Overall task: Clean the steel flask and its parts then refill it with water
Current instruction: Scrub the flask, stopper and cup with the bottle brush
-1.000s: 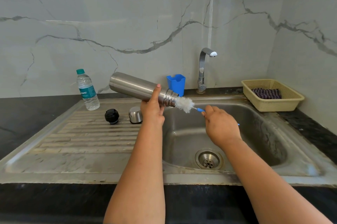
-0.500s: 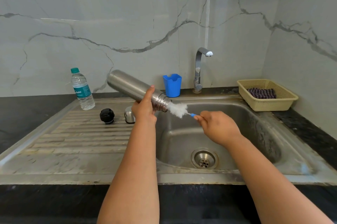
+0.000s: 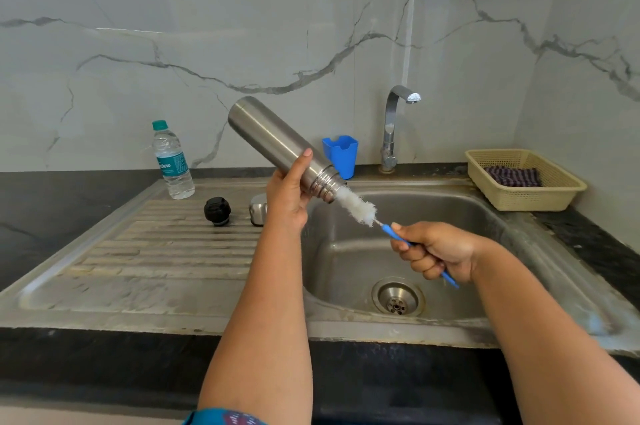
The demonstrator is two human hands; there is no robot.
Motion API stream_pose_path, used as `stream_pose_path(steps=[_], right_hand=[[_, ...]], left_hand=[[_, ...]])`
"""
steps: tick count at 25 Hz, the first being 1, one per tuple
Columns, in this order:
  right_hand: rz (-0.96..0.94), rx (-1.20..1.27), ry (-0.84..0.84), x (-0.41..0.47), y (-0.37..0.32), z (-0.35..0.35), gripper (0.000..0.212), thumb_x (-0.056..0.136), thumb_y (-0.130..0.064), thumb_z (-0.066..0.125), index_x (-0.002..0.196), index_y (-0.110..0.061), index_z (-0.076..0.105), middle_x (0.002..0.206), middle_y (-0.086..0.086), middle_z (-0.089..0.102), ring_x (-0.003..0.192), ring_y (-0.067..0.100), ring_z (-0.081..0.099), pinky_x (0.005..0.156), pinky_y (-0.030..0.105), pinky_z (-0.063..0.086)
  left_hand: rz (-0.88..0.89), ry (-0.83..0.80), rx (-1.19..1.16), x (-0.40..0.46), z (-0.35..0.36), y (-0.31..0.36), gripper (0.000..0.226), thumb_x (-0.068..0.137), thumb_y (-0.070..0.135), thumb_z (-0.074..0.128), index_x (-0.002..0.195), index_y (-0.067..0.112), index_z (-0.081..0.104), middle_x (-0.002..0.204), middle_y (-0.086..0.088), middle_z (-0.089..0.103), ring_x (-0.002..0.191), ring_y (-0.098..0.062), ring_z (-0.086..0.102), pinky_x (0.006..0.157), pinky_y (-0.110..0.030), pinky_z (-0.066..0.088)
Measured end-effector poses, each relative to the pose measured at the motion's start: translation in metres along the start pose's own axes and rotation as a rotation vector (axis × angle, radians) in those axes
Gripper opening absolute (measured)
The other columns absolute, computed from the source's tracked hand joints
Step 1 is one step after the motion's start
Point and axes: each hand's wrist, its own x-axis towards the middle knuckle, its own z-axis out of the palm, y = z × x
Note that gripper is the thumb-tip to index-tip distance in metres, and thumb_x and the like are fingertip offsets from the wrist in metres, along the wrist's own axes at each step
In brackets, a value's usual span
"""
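Note:
My left hand [image 3: 289,196] grips the steel flask [image 3: 273,140] near its threaded neck, tilted with the mouth pointing down-right over the sink basin [image 3: 450,216]. My right hand [image 3: 434,251] holds the blue handle of a bottle brush [image 3: 358,208]. Most of its white bristle head shows outside the flask's mouth, with the tip still inside. A black stopper [image 3: 217,211] and a steel cup lid [image 3: 258,213] stand on the ribbed drainboard [image 3: 156,251], the lid partly hidden behind my left hand.
A plastic water bottle [image 3: 172,161] stands at the back left of the drainboard. A blue holder [image 3: 341,154] sits beside the tap [image 3: 393,126]. A beige basket [image 3: 554,194] with a striped cloth [image 3: 512,176] is on the right counter. The drain [image 3: 397,296] lies below my right hand.
The flask's base has tipped up higher. My right hand has drawn back toward me, pulling more of the brush head out of the flask's mouth.

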Motion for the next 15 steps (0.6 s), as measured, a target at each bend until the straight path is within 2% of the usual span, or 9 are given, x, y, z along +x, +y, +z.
stream_pose_path(steps=[2,4,5,7,9,10,11,13,15], right_hand=[[-0.204,-0.506,0.314,0.006,0.002,0.007,0.045,0.101,-0.045,0.037,0.069,-0.018,0.052,0.055,-0.007,0.041,0.048,0.012,0.037,0.047,0.025,0.030],[-0.368,-1.066,0.619,0.009,0.002,0.013,0.044,0.100,-0.047,0.033,0.074,-0.018,0.053,0.062,-0.004,0.053,0.059,0.018,0.050,0.051,0.030,0.036],[-0.403,-1.227,0.709,0.008,0.001,0.016,0.044,0.100,-0.048,0.031,0.076,-0.018,0.052,0.063,-0.004,0.053,0.058,0.020,0.050,0.048,0.030,0.033],[-0.449,-1.355,0.778,0.005,-0.002,0.021,0.046,0.098,-0.050,0.026,0.077,-0.018,0.051,0.059,-0.005,0.048,0.051,0.019,0.044,0.043,0.028,0.024],[-0.445,-1.274,0.709,0.007,0.002,0.023,0.047,0.098,-0.050,0.026,0.075,-0.017,0.052,0.057,-0.005,0.046,0.051,0.018,0.044,0.044,0.028,0.027],[-0.402,-1.063,0.571,0.008,0.006,0.020,0.046,0.099,-0.048,0.029,0.074,-0.017,0.052,0.057,-0.005,0.045,0.051,0.016,0.043,0.046,0.027,0.029],[-0.301,-0.713,0.351,0.007,0.008,0.015,0.045,0.101,-0.045,0.034,0.072,-0.017,0.053,0.055,-0.005,0.042,0.048,0.013,0.038,0.045,0.025,0.028],[-0.025,-0.117,-0.026,0.000,0.007,0.002,0.042,0.100,-0.042,0.039,0.069,-0.016,0.051,0.053,-0.004,0.031,0.043,0.009,0.022,0.039,0.020,0.019],[0.041,-0.010,-0.077,-0.002,0.009,-0.011,0.039,0.096,-0.044,0.042,0.069,-0.016,0.050,0.054,-0.004,0.026,0.042,0.007,0.017,0.036,0.018,0.017]], left_hand=[[0.018,0.088,-0.003,0.002,-0.002,-0.004,0.036,0.079,0.018,0.081,0.108,0.012,0.061,0.103,-0.005,0.071,0.091,-0.017,0.070,0.079,-0.034,0.060],[0.011,0.270,-0.037,0.006,-0.007,-0.003,0.049,0.073,0.022,0.087,0.111,0.009,0.060,0.105,-0.008,0.071,0.087,-0.019,0.073,0.078,-0.035,0.061],[0.001,0.340,-0.062,0.009,-0.012,0.000,0.056,0.070,0.025,0.089,0.114,0.007,0.059,0.104,-0.009,0.072,0.083,-0.019,0.074,0.073,-0.034,0.062],[0.007,0.376,-0.116,0.015,-0.023,0.010,0.062,0.069,0.025,0.089,0.119,0.004,0.058,0.107,-0.010,0.072,0.081,-0.020,0.074,0.066,-0.032,0.061],[0.016,0.318,-0.101,0.017,-0.031,0.017,0.058,0.074,0.024,0.086,0.121,0.005,0.058,0.110,-0.010,0.071,0.086,-0.019,0.073,0.065,-0.030,0.061],[0.012,0.269,-0.086,0.016,-0.031,0.018,0.054,0.076,0.023,0.084,0.120,0.006,0.058,0.110,-0.009,0.071,0.088,-0.018,0.072,0.065,-0.029,0.061],[0.001,0.212,-0.071,0.014,-0.030,0.019,0.049,0.078,0.021,0.082,0.119,0.007,0.059,0.108,-0.008,0.071,0.090,-0.018,0.072,0.065,-0.029,0.060],[-0.019,0.102,-0.070,0.011,-0.024,0.017,0.044,0.081,0.019,0.079,0.119,0.007,0.059,0.103,-0.008,0.070,0.092,-0.021,0.071,0.067,-0.031,0.059],[-0.030,0.050,-0.126,0.010,-0.018,0.014,0.046,0.082,0.016,0.078,0.123,0.005,0.058,0.108,-0.012,0.071,0.097,-0.027,0.071,0.074,-0.036,0.061]])
